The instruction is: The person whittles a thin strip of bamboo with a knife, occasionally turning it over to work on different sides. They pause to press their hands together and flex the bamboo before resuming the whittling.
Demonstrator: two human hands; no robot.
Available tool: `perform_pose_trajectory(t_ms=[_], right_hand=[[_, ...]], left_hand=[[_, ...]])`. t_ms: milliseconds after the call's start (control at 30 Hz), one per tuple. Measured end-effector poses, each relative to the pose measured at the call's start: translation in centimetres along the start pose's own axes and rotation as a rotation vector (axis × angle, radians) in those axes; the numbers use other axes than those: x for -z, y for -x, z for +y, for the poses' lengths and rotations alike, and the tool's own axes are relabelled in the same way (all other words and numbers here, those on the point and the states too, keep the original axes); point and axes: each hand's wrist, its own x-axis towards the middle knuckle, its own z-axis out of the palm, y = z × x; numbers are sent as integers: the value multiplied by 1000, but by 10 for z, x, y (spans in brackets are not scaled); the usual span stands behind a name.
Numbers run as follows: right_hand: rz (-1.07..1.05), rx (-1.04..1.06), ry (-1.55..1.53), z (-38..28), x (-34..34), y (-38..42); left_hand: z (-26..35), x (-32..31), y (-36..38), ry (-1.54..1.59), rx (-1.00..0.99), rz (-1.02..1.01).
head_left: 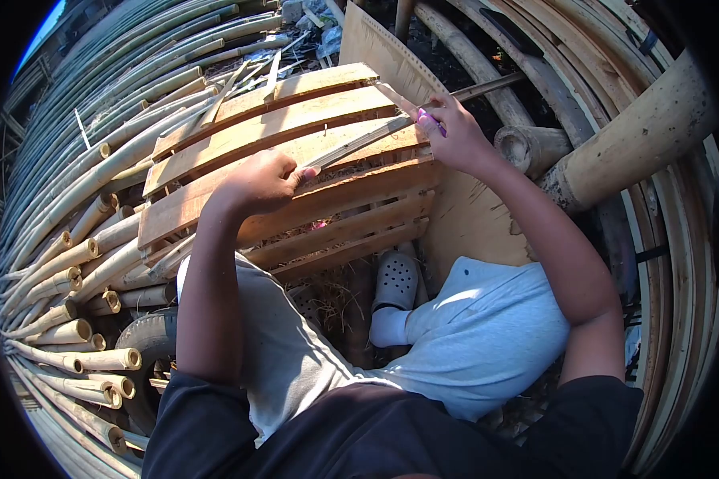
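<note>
A long thin bamboo strip (359, 142) runs slantwise above a slatted wooden crate (256, 128). My left hand (265, 182) is closed round the strip's lower end, over the crate's near edge. At the upper right, my right hand (447, 132) grips a knife with a purple handle (431, 122); its pale blade (395, 98) points up and left. The strip passes under that hand and on to the right. The fingers partly hide the handle and the strip there.
Bundled bamboo poles (72, 191) fill the left side. A plywood sheet (463, 215) stands at the crate's right. Thick bamboo (631, 132) and curved slats (671, 319) lie at right. A tyre (152, 335) is low at left. My shoe (396, 279) is below the crate.
</note>
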Motion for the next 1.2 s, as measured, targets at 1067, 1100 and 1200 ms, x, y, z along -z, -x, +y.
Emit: perform_pose_trajectory(t_ms=[1067,1100,1200], right_hand=[[-70,67,-155,-46,-11,10],[-67,75,-153,-47,-9,10],[-30,79,-150,-51,-5,12]], left_hand=[[-7,-10,-9,92,-114,179],[-8,-10,-8,80,-114,230],[-7,-11,-8,46,-127,317]])
